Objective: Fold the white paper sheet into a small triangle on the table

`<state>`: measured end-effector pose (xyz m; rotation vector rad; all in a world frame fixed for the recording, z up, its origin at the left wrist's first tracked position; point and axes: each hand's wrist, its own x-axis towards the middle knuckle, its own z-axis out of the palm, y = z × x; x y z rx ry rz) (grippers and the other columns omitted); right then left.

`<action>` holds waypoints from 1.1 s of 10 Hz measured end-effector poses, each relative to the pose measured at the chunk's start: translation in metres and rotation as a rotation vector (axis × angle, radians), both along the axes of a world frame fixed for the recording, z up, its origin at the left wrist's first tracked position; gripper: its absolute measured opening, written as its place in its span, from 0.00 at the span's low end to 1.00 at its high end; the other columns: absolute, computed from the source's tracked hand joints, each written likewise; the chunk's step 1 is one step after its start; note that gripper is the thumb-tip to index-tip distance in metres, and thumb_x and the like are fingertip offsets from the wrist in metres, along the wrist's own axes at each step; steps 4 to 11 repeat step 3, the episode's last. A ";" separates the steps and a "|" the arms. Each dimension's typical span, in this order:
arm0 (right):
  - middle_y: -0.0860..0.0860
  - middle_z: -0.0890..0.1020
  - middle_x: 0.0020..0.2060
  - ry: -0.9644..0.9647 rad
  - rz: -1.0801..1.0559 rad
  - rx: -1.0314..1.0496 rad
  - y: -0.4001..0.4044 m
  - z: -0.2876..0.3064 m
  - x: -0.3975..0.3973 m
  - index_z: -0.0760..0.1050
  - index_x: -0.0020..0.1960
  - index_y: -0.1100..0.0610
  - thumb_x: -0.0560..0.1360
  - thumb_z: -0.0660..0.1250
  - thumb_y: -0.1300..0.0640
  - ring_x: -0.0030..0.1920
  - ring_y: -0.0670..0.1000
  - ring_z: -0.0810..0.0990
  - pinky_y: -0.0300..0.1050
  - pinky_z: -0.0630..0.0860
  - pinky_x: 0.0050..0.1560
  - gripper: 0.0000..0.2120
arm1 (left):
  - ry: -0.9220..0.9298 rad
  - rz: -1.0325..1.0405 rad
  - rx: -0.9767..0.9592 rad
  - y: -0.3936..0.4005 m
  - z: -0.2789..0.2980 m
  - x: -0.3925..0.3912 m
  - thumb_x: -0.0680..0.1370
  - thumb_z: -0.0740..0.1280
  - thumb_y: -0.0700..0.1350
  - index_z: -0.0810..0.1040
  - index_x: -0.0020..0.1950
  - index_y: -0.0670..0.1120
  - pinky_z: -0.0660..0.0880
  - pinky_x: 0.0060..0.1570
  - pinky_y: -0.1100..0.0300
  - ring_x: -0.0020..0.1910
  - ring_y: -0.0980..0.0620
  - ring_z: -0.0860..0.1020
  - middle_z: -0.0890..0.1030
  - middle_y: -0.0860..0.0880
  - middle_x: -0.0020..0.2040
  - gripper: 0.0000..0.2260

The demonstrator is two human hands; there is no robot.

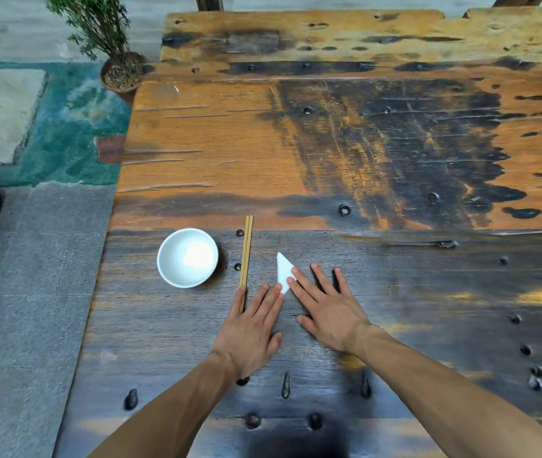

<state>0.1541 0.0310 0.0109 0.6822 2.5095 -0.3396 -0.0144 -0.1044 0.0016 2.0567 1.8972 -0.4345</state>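
Head view, places given from the white bowl [187, 257]:
- One wooden table [345, 153].
- One bowl.
- Two chopsticks [246, 251], paired, just right of the bowl.
- One white paper triangle [284, 271], right of the chopsticks, lying flat.
- One left hand [251, 328], fingers straight, tips at the triangle's near corner.
- One right hand [326, 309], fingers spread flat, pressing the triangle's right edge.
- One potted plant [111, 44], far beyond the bowl, on the floor.

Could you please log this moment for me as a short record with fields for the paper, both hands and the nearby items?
paper: white paper folded into a small triangle, flat on the table
left hand: flat, fingertips at the paper's near corner
right hand: flat, fingers straight, index on the paper's right edge
nearby: white bowl and chopsticks left of the paper
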 end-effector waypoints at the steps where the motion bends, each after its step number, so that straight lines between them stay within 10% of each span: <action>1: 0.44 0.31 0.76 0.005 -0.012 -0.003 -0.002 0.002 0.002 0.29 0.77 0.47 0.81 0.45 0.39 0.76 0.56 0.31 0.66 0.36 0.73 0.33 | -0.017 0.011 -0.016 0.000 0.001 -0.001 0.82 0.44 0.59 0.43 0.80 0.45 0.42 0.73 0.38 0.79 0.46 0.41 0.41 0.46 0.80 0.30; 11: 0.44 0.35 0.78 0.058 -0.046 0.014 -0.003 0.012 0.010 0.32 0.78 0.48 0.81 0.45 0.38 0.77 0.55 0.33 0.64 0.36 0.74 0.33 | -0.049 0.050 0.042 0.003 0.011 -0.001 0.82 0.44 0.59 0.43 0.80 0.46 0.42 0.75 0.41 0.79 0.48 0.43 0.44 0.48 0.80 0.30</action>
